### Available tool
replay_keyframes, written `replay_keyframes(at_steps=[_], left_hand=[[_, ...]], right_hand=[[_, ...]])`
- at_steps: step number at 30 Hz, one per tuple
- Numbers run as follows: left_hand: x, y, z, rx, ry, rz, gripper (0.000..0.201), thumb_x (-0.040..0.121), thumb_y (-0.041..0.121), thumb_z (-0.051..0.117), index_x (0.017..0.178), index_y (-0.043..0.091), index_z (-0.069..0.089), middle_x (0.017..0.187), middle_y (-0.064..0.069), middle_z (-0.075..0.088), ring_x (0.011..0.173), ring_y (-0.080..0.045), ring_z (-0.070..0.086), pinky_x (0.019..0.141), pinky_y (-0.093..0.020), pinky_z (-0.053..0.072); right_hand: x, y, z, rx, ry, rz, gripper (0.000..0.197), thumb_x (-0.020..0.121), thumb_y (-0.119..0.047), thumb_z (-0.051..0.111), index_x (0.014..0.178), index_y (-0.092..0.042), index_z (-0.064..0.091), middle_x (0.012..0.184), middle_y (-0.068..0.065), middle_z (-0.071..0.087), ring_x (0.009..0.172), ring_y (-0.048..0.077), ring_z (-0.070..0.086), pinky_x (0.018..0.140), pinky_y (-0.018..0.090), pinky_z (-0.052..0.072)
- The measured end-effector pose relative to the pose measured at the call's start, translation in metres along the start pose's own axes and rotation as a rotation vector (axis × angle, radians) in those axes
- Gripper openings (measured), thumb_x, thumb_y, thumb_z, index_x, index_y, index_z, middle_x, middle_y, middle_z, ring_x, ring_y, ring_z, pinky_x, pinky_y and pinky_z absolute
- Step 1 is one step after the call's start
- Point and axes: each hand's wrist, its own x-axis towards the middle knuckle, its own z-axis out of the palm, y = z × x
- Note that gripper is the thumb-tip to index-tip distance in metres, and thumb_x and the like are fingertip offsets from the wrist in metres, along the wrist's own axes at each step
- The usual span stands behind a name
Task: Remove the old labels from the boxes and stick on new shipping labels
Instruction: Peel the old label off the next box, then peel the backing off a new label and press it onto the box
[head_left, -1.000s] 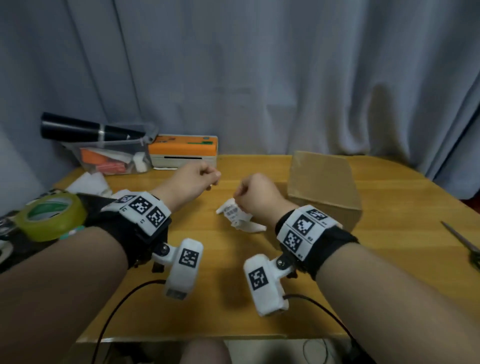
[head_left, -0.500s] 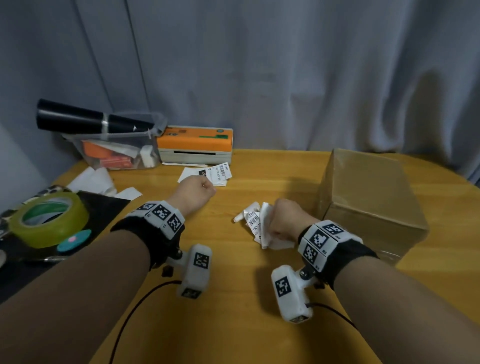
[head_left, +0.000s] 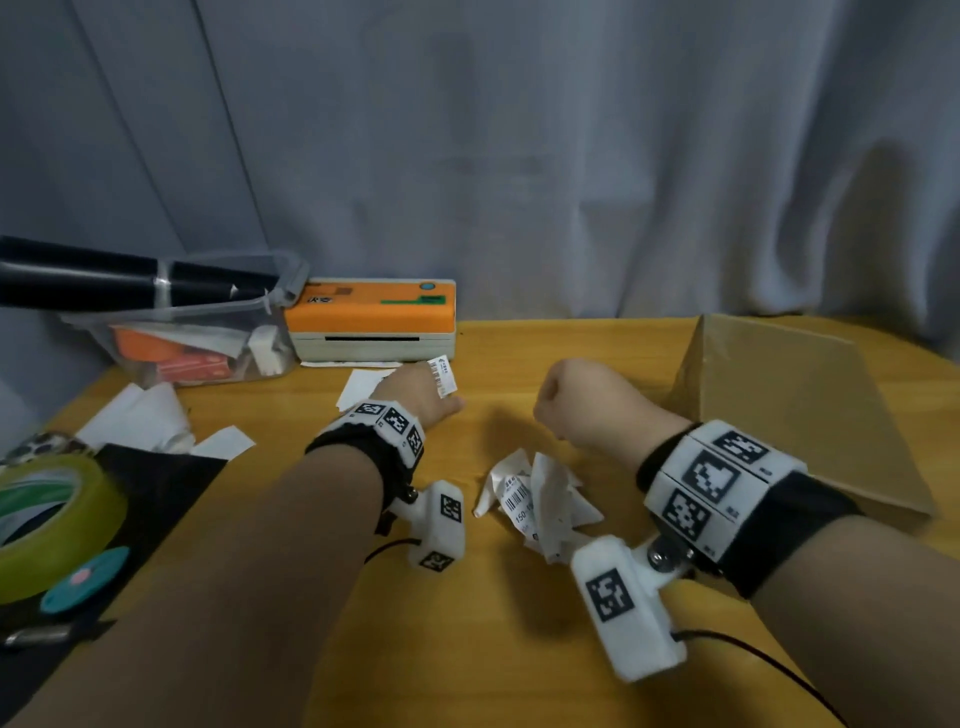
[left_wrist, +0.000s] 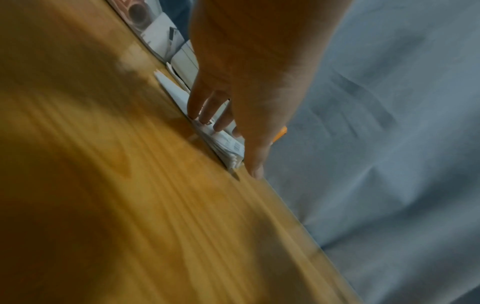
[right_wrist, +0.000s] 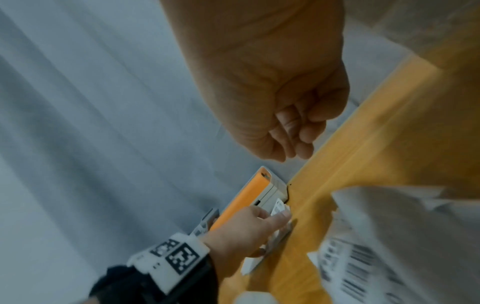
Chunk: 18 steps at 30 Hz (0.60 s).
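My left hand (head_left: 421, 397) reaches to the stack of new labels (left_wrist: 226, 144) in front of the orange printer (head_left: 371, 317). Its fingers lie on top of the stack and its thumb is at the edge, pinching a barcode label (head_left: 441, 375) that stands tilted up. My right hand (head_left: 571, 400) hovers as a fist with nothing in it, left of the brown cardboard box (head_left: 779, 410). A crumpled old label (head_left: 535, 504) lies on the wooden table (head_left: 311, 597) below that fist, between my wrists. The right wrist view shows the curled right hand (right_wrist: 285, 123) and the crumpled label (right_wrist: 389, 236).
A clear tub (head_left: 182, 338) with a black roll (head_left: 104, 280) across it stands left of the printer. White backing papers (head_left: 140, 421) lie near it. A green tape roll (head_left: 47, 514) sits on a black mat (head_left: 156, 483) at the left edge.
My right hand let go of the crumpled old label, lifted off it and now hangs as a fist. My left hand moved forward onto the label stack and raised a label.
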Motion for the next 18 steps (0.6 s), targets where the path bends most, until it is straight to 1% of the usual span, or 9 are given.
replay_keyframes(at_steps=[2,4,7,10,12,14,15,16,18], left_hand=[[0.008,-0.003,-0.003,0.042,0.017,-0.03,0.039,0.086,0.046,0.058,0.103,0.012,0.058,0.098,-0.004,0.062,0.092,-0.023,0.059,0.078,-0.034,0.049],[0.011,-0.005,-0.008,0.087,0.035,-0.062,0.033,0.092,0.038,0.051,0.101,0.007,0.058,0.094,-0.007,0.061,0.09,-0.026,0.058,0.071,-0.032,0.043],[0.011,-0.015,-0.014,0.019,0.071,-0.08,0.025,0.093,0.018,0.046,0.098,0.0,0.063,0.098,-0.016,0.066,0.093,-0.032,0.06,0.072,-0.034,0.043],[0.003,-0.024,-0.023,-0.163,0.211,-0.089,0.018,0.09,0.013,0.048,0.09,0.001,0.062,0.086,-0.017,0.065,0.084,-0.034,0.06,0.067,-0.033,0.043],[-0.006,-0.028,-0.037,-0.307,0.379,-0.087,0.012,0.09,0.014,0.049,0.087,0.006,0.058,0.077,-0.013,0.061,0.074,-0.032,0.057,0.063,-0.031,0.039],[-0.017,-0.028,-0.057,-0.428,0.527,-0.05,0.008,0.09,0.013,0.05,0.089,0.007,0.055,0.077,-0.01,0.056,0.074,-0.027,0.053,0.066,-0.03,0.037],[-0.023,-0.026,-0.068,-0.489,0.576,-0.04,0.007,0.089,0.012,0.051,0.091,0.006,0.055,0.08,-0.01,0.057,0.076,-0.025,0.052,0.069,-0.031,0.04],[-0.027,-0.024,-0.079,-0.559,0.6,-0.035,0.009,0.089,0.011,0.052,0.094,0.005,0.055,0.082,-0.01,0.059,0.075,-0.024,0.055,0.072,-0.033,0.045],[-0.041,-0.013,-0.097,-0.75,0.54,-0.033,0.013,0.09,0.008,0.05,0.101,0.003,0.055,0.078,-0.009,0.063,0.067,-0.019,0.062,0.072,-0.032,0.055]], right_hand=[[0.009,-0.006,-0.001,0.055,-0.01,0.002,0.016,0.086,-0.018,0.05,0.093,-0.01,0.062,0.086,0.008,0.069,0.08,0.027,0.066,0.075,0.035,0.057],[0.015,-0.008,-0.001,0.096,-0.01,0.013,0.017,0.086,-0.019,0.05,0.094,-0.009,0.061,0.088,0.009,0.069,0.081,0.028,0.067,0.078,0.038,0.057],[0.019,-0.009,0.002,0.143,-0.013,-0.004,0.019,0.088,-0.018,0.05,0.096,-0.007,0.063,0.09,0.009,0.069,0.081,0.026,0.066,0.074,0.036,0.057],[0.019,-0.012,0.003,0.196,-0.013,-0.065,0.018,0.09,-0.017,0.052,0.099,-0.008,0.064,0.092,0.006,0.067,0.08,0.021,0.058,0.064,0.026,0.046],[0.017,-0.015,0.003,0.223,-0.005,-0.107,0.018,0.092,-0.019,0.052,0.099,-0.008,0.065,0.091,0.006,0.065,0.084,0.02,0.057,0.069,0.027,0.046],[0.015,-0.016,0.003,0.271,-0.001,-0.135,0.02,0.093,-0.02,0.052,0.1,-0.006,0.065,0.096,0.01,0.067,0.089,0.023,0.061,0.077,0.031,0.05],[0.014,-0.016,0.002,0.285,0.003,-0.146,0.02,0.093,-0.019,0.052,0.101,-0.006,0.064,0.099,0.011,0.067,0.093,0.024,0.061,0.08,0.032,0.05],[0.013,-0.017,0.002,0.294,0.011,-0.151,0.018,0.092,-0.019,0.053,0.102,-0.008,0.063,0.103,0.01,0.066,0.096,0.023,0.061,0.082,0.03,0.05],[0.01,-0.017,0.0,0.311,0.037,-0.156,0.02,0.091,-0.018,0.055,0.111,-0.014,0.059,0.112,0.006,0.06,0.103,0.02,0.057,0.083,0.026,0.045]])
